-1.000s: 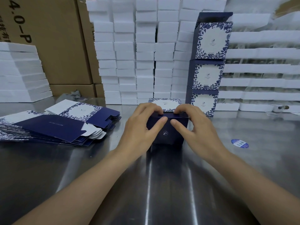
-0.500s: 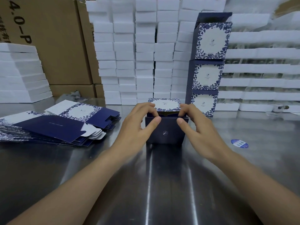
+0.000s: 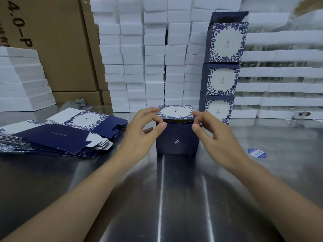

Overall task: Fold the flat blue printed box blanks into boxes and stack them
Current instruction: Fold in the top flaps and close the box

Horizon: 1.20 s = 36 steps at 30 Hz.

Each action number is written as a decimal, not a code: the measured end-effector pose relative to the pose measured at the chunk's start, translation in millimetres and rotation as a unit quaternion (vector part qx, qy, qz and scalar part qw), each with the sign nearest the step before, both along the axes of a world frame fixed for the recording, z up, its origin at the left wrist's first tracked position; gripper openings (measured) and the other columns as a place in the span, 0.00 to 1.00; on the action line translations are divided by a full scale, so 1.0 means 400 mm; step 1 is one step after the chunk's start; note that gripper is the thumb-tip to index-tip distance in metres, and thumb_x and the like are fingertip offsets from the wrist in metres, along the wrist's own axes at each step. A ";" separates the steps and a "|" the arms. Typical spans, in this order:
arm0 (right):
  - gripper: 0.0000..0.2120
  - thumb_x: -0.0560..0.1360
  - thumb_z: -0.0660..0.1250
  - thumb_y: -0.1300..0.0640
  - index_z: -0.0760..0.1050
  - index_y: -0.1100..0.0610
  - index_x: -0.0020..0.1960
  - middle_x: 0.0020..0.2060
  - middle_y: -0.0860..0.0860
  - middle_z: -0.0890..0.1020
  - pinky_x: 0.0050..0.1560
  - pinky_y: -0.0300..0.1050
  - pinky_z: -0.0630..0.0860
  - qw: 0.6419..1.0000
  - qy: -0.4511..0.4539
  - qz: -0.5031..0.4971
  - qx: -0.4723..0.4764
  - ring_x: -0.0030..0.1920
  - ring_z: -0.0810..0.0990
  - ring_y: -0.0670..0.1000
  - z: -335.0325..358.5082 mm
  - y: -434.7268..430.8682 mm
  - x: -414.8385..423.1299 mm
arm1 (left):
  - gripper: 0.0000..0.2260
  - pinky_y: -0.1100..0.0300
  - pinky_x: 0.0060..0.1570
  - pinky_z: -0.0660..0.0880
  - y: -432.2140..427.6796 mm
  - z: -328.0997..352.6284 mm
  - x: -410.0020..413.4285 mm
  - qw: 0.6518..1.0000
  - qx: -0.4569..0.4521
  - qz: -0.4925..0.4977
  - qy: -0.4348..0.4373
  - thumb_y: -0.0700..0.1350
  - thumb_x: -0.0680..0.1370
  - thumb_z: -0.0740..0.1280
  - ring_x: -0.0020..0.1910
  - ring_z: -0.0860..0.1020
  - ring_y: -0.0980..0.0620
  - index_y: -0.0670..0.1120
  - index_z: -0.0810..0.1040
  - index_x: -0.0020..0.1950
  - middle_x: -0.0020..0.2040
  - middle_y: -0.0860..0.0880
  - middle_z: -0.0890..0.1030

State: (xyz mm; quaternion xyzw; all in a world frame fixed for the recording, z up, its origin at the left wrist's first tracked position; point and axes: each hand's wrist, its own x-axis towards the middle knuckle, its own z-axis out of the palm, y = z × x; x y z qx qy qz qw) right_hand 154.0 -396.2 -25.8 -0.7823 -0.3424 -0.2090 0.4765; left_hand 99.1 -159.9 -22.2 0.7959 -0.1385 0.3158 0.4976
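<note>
A dark blue box [image 3: 177, 139] stands on the steel table [image 3: 157, 198] in the middle. Its white, flower-printed lid flap [image 3: 175, 112] is raised over the open top. My left hand [image 3: 139, 131] pinches the flap's left edge, thumb at the box's front corner. On the other side my right hand [image 3: 214, 135] pinches the flap's right edge in the same way. A fanned pile of flat blue printed blanks [image 3: 57, 135] lies to the left. Three folded boxes [image 3: 222, 67] are stacked behind the box, on the right.
Columns of white foam blocks [image 3: 148, 55] line the back, with more [image 3: 21, 79] at far left. Brown cartons [image 3: 57, 46] stand behind the blanks. A round blue sticker [image 3: 257, 153] lies on the table to the right, with tape rolls [image 3: 297, 114] further back.
Both hands have lifted off the box's top and drawn apart to the flap's side edges. The printed lid flap has come up and the box top now shows open.
</note>
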 end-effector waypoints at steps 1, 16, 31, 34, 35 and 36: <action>0.04 0.82 0.67 0.52 0.73 0.44 0.53 0.61 0.35 0.80 0.71 0.53 0.73 1.000 -0.005 0.003 0.005 0.67 0.78 0.42 -0.001 -0.003 0.001 | 0.02 0.51 0.64 0.79 0.003 0.000 -0.001 1.000 -0.009 -0.004 0.005 0.47 0.82 0.73 0.70 0.76 0.62 0.54 0.83 0.54 0.68 0.63 0.76; 0.20 0.76 0.64 0.59 0.75 0.48 0.67 0.61 0.38 0.82 0.68 0.46 0.75 0.999 -0.039 -0.002 0.003 0.66 0.79 0.42 0.017 -0.005 -0.022 | 0.13 0.62 0.50 0.81 -0.015 0.000 -0.007 0.998 -0.015 0.063 -0.023 0.46 0.81 0.73 0.63 0.78 0.62 0.54 0.81 0.66 0.64 0.57 0.79; 0.42 0.71 0.81 0.49 0.66 0.44 0.80 0.78 0.51 0.68 0.77 0.53 0.66 0.938 -0.318 0.018 -0.138 0.77 0.68 0.54 0.050 0.043 -0.077 | 0.21 0.54 0.70 0.68 -0.027 0.060 -0.061 0.966 0.118 0.112 -0.203 0.39 0.81 0.63 0.68 0.76 0.56 0.50 0.74 0.73 0.67 0.57 0.79; 0.44 0.70 0.81 0.47 0.64 0.45 0.81 0.82 0.57 0.62 0.79 0.56 0.64 0.932 -0.334 0.048 -0.134 0.82 0.62 0.56 0.053 0.064 -0.092 | 0.24 0.56 0.69 0.64 -0.043 0.066 -0.076 0.956 0.161 0.103 -0.224 0.39 0.79 0.62 0.69 0.74 0.56 0.51 0.74 0.75 0.68 0.57 0.79; 0.43 0.70 0.81 0.47 0.66 0.46 0.80 0.82 0.57 0.62 0.78 0.56 0.65 0.933 -0.334 0.049 -0.125 0.81 0.63 0.56 0.053 0.067 -0.096 | 0.25 0.54 0.70 0.65 -0.050 0.066 -0.078 0.958 0.159 0.092 -0.222 0.38 0.78 0.63 0.70 0.74 0.55 0.52 0.73 0.75 0.68 0.57 0.79; 0.43 0.70 0.81 0.46 0.67 0.46 0.80 0.82 0.56 0.63 0.77 0.54 0.66 0.936 -0.330 0.039 -0.116 0.80 0.65 0.55 0.053 0.067 -0.100 | 0.26 0.51 0.71 0.66 -0.057 0.065 -0.079 0.962 0.149 0.081 -0.214 0.37 0.78 0.64 0.70 0.74 0.54 0.53 0.72 0.76 0.69 0.58 0.79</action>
